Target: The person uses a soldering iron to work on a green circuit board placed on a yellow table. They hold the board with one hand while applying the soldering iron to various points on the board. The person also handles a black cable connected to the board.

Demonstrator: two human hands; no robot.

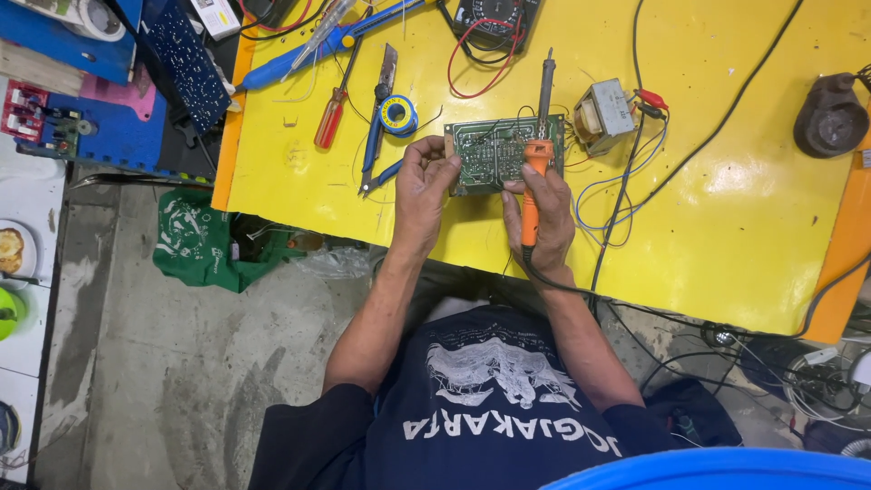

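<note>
Green, the circuit board [494, 152] lies on the yellow table [726, 209], near its front edge, between the two hands. The left hand [423, 186] is curled at the board's left edge, fingers bent and thumb up against the corner, pinching the board there. The right hand [544, 213] is closed round the orange handle of a soldering iron [537, 159], fingers wrapped tight, thumb along the grip. The iron's dark shaft points away from the person, across the board's right part; whether the tip touches anything cannot be told. Its black cord runs from the handle's near end, under the wrist and off the table's front.

Just right of the board stands a small transformer [603, 113] with red and blue wires. Left of the board lie blue-handled pliers [374, 150], a solder spool [397, 114] and a red screwdriver [331, 113], all near but apart from the left hand. A black multimeter [494, 20] with a red lead sits at the far edge.
</note>
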